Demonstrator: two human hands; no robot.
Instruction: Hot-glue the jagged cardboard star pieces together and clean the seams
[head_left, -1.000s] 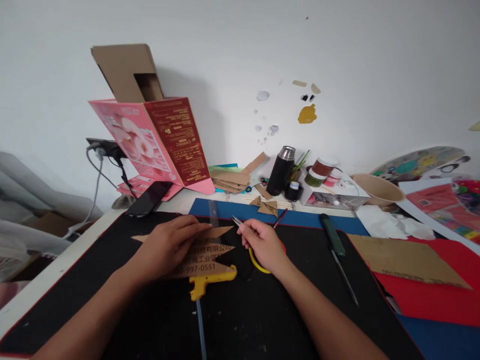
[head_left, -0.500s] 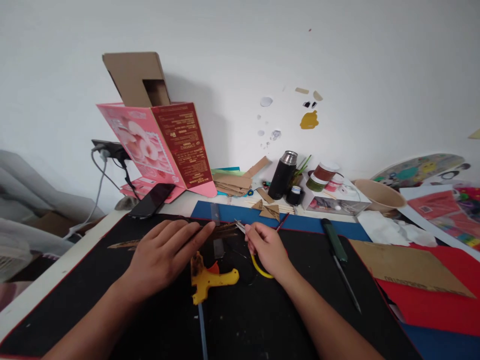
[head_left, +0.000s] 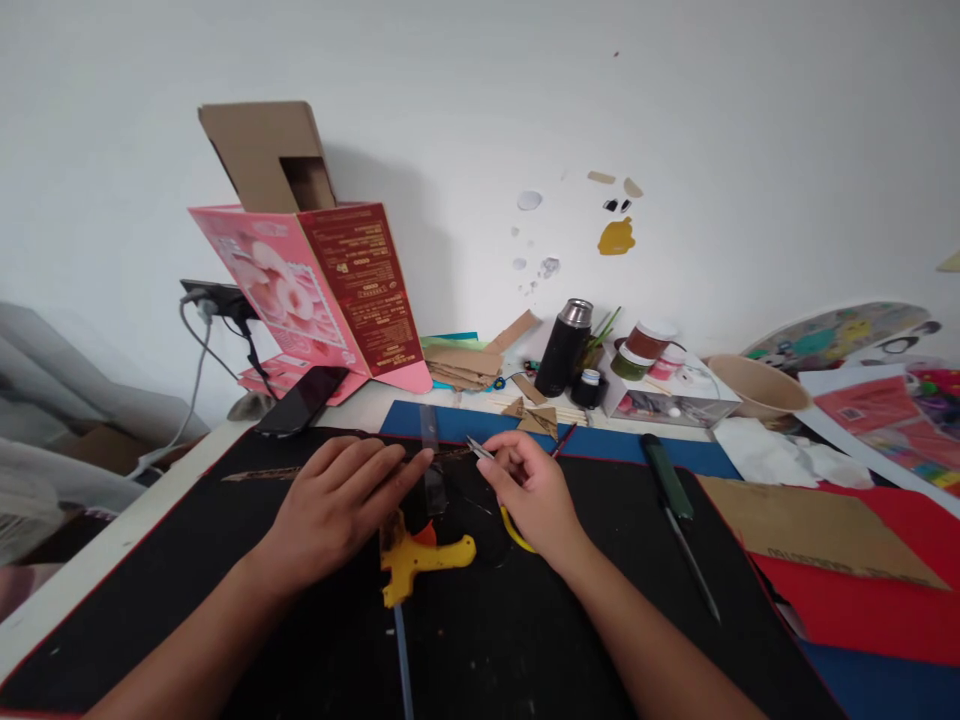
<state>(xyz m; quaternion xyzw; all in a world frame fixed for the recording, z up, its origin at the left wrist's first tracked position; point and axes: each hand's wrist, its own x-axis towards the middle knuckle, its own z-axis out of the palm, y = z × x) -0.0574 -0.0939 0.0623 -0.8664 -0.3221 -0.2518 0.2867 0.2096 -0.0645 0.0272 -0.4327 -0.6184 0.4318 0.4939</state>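
My left hand lies flat, fingers stretched out, over a thin brown cardboard strip on the black mat. Another stretch of brown strip shows just past its index fingertip, beside a clear plastic piece. My right hand is closed on what looks like a pair of scissors. Their silver tips point left, near the brown strip, and a yellow loop shows below the palm. The joint between tips and loop is hidden by my fingers. A yellow hot glue gun with a bluish stick lies nearer to me, below both hands.
A green-handled pointed tool lies on the right of the mat. Cardboard and red sheets are beyond it. At the back stand a pink box, a black flask and paint jars. A phone lies at left.
My right hand has shifted slightly, with its fingers more bunched and the scissor tips a little left. The brown strip has shifted a little under my left hand, which stays nearly in place.
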